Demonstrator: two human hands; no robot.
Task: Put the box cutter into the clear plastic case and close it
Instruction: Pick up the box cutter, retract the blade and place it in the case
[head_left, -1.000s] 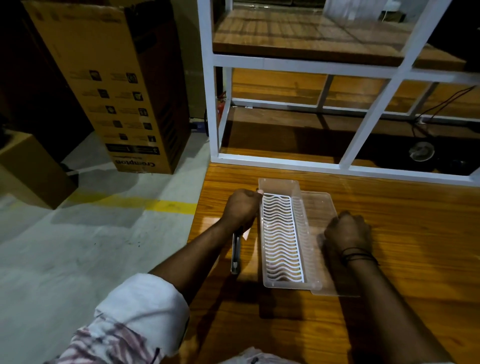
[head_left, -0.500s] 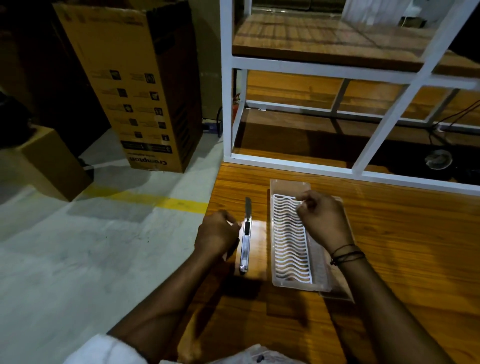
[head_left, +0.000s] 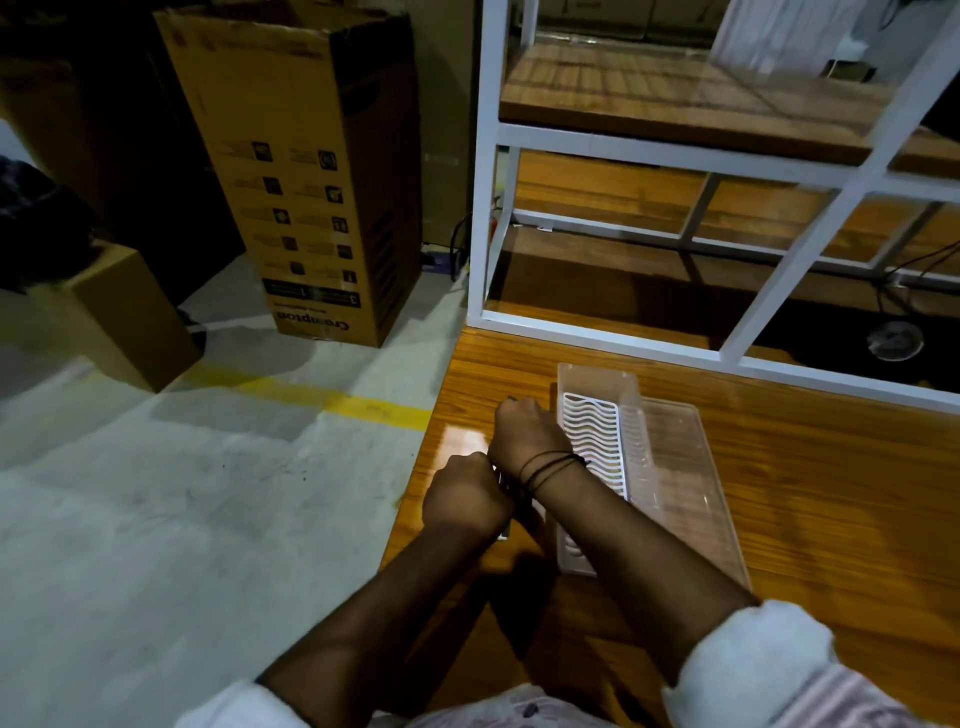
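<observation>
Looking down from the head view, both hands met at the middle of the frame, over the left edge of the tabletop (head_left: 779, 467). The left hand (head_left: 465, 496) was curled into a fist low and left of the case (head_left: 670, 467), and the right hand (head_left: 527, 434) had crossed over to sit just above it, its wrist wearing dark thread bands. Only slivers of the cutter (head_left: 503, 483) showed between and under the two hands: a thin dark strip by the right wrist and a pale end below the left fist. It lay or was held just left of the case, outside it. Whether either hand truly gripped it could not be told, since the fingers were hidden; both were curled closed around that spot.

The case lay open on the tabletop, its white wavy insert (head_left: 592, 441) facing up in the left half and the clear half spread flat to the right. Nothing lay in it.

By that showing, the task was barely begun: the cutter was being gathered, but placing it inside and folding the case shut were both left.
</observation>
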